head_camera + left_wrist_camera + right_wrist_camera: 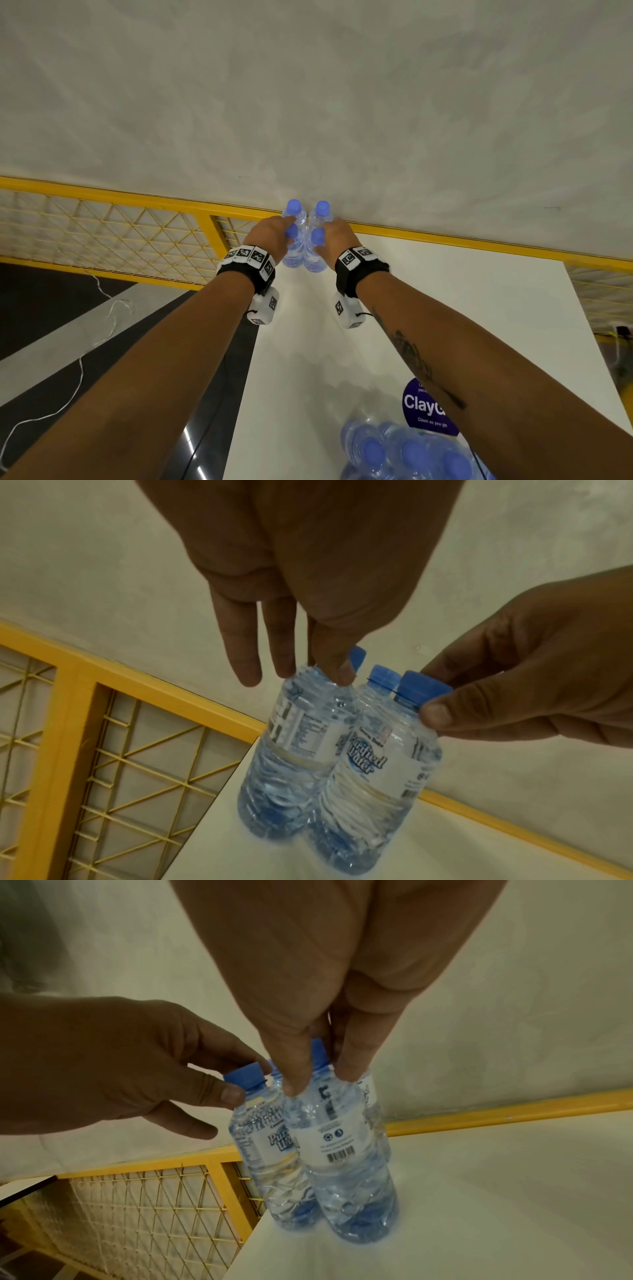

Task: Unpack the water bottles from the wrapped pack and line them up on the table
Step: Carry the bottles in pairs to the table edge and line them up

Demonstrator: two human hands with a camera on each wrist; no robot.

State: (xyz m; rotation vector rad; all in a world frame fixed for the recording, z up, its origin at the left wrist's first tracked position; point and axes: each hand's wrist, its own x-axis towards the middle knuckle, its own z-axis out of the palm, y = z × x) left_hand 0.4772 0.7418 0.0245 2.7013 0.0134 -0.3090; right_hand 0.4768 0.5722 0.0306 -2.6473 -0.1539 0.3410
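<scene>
Four small clear water bottles with blue caps stand in a tight two-by-two cluster at the far left corner of the white table [445, 308]. My left hand [274, 236] pinches the neck of the near-left bottle [293, 255], whose cap [244, 1077] sits between thumb and finger. My right hand [337, 236] pinches the neck of the near-right bottle [315, 260], the one with the barcode label [342, 1139]. Both bottles rest upright on the table. Behind them stand the two far bottles [295, 209] [322, 209]. The wrapped pack [411, 452] with several bottles lies near me.
A yellow rail with mesh fencing [120, 233] runs just past the table's far edge, with a pale wall behind. The table's left edge is right beside the cluster. A purple round sticker [424, 407] lies by the pack. A white cable [80, 377] trails on the dark floor.
</scene>
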